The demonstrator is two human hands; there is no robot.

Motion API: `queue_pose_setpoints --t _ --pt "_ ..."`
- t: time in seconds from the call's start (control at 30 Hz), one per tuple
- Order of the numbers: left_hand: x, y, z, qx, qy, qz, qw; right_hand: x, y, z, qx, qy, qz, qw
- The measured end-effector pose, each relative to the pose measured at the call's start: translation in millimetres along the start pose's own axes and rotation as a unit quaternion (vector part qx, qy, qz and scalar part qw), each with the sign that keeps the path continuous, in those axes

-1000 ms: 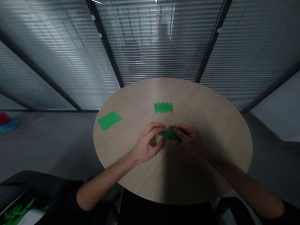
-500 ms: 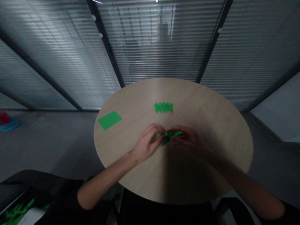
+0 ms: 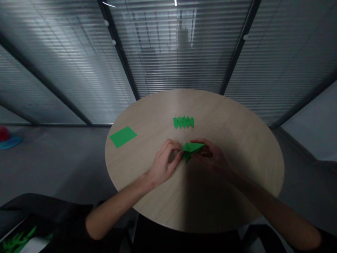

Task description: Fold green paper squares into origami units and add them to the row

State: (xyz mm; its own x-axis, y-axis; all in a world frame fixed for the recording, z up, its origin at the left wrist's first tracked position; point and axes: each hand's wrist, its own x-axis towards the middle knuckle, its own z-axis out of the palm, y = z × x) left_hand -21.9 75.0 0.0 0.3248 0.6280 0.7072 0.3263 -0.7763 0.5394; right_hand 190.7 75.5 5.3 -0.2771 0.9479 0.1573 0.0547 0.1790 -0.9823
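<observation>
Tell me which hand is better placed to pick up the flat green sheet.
Probably the left hand: it is nearer the sheet, which lies on its side of the table. The right hand is farther away, beyond the folded paper. Both hands currently hold that paper.

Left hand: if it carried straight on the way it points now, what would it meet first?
The left hand would meet the folded green paper first, seemingly touching it already; the right hand lies just beyond.

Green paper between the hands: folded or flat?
Folded: the green paper shows creased, angled flaps and points, pinched between the left hand and right hand, unlike the flat green sheet.
</observation>
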Motion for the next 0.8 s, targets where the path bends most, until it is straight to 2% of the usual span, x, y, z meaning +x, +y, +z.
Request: queue_pose_setpoints --t 0.17,0.37,0.53,0.67,0.8 --pt "-3.6 -2.1 2.5 -0.015 0.012 -0.029 0.999 2.4 1.3 -1.3 0.046 -0.01 0.022 0.999" --pt "-3.2 -0.8 1.8 -0.015 -0.014 -0.033 0.999 3.5 -0.2 -5.5 0.098 -0.02 0.051 0.994" --pt "-1.9 0.4 1.4 -0.006 -0.029 -0.013 0.999 6.2 6.4 -10.4 0.213 -0.051 0.138 0.966" --pt "-1.4 -0.6 1.5 0.011 -0.048 0.02 0.999 8.6 10.7 -11.4 0.275 -0.073 0.162 0.945" --pt "-1.7 -2.4 2.5 0.021 -0.082 0.015 0.996 8.4 7.9 -7.8 0.199 -0.02 0.137 0.97"
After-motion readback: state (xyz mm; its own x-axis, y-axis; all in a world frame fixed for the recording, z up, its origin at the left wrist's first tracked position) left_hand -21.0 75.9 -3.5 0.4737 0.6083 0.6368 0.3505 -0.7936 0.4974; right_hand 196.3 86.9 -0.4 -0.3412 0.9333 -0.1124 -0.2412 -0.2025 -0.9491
